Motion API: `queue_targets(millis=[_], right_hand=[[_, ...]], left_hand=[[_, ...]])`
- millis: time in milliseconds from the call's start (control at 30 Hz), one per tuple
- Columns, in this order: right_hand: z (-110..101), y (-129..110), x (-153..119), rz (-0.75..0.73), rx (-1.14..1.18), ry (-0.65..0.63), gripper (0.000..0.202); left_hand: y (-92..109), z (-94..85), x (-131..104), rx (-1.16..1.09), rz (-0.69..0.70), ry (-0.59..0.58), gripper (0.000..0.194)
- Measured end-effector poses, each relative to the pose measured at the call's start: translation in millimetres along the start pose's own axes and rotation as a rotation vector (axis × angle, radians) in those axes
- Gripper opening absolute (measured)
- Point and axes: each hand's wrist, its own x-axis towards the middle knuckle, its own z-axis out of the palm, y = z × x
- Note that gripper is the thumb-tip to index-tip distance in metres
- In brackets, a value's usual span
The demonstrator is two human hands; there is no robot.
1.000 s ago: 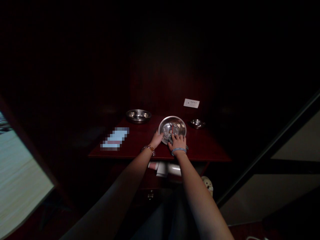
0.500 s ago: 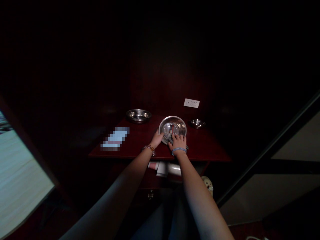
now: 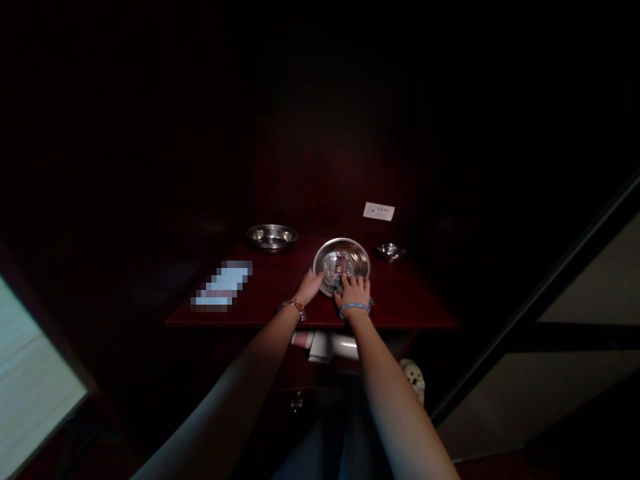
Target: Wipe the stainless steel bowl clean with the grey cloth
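A round stainless steel bowl (image 3: 359, 255) is tilted with its opening toward me, over the dark red desk (image 3: 400, 310). My left hand (image 3: 309, 287) is closed on the bowl's left rim, thumb over the edge. Inside the front of the bowl lies my right hand (image 3: 354, 293), fingers spread and pressing. Beneath it shows a grey cloth-like piece (image 3: 339, 287), mostly hidden by the fingers. A small red and white mark (image 3: 340, 265) is visible on the bowl's inner bottom.
A wide metal dish (image 3: 273, 237) stands at the back left, a small metal bowl (image 3: 391, 252) at the back right. A blurred-out flat white item (image 3: 223, 287) lies left. A white socket plate (image 3: 379, 211) is on the wall. Under the desktop sits a white roll (image 3: 345, 347).
My right hand has shifted slightly against the inside of the bowl. The whole view has moved a little; my left hand keeps its hold on the rim.
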Motion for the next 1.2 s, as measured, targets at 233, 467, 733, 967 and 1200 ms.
queue_targets(millis=[233, 467, 733, 967, 1200], right_hand=[[-4, 0, -1, -0.026, -0.011, 0.012, 0.061], [-3, 1, -1, -0.030, -0.019, 0.022, 0.059], [1, 2, 0, -0.033, -0.010, 0.030, 0.059], [0, 2, 0, -0.024, -0.008, 0.034, 0.059], [-2, 1, 0, -0.024, -0.020, 0.001, 0.061]], left_hand=[[2, -0.3, 0, -0.014, 0.003, 0.002, 0.037], [-5, -0.6, 3, 0.000, -0.001, 0.010, 0.037], [-10, 0.4, 5, 0.015, 0.002, 0.006, 0.037], [-8, 0.5, 4, -0.017, 0.021, -0.002, 0.037], [-7, 0.9, 4, -0.011, -0.007, 0.019, 0.039]])
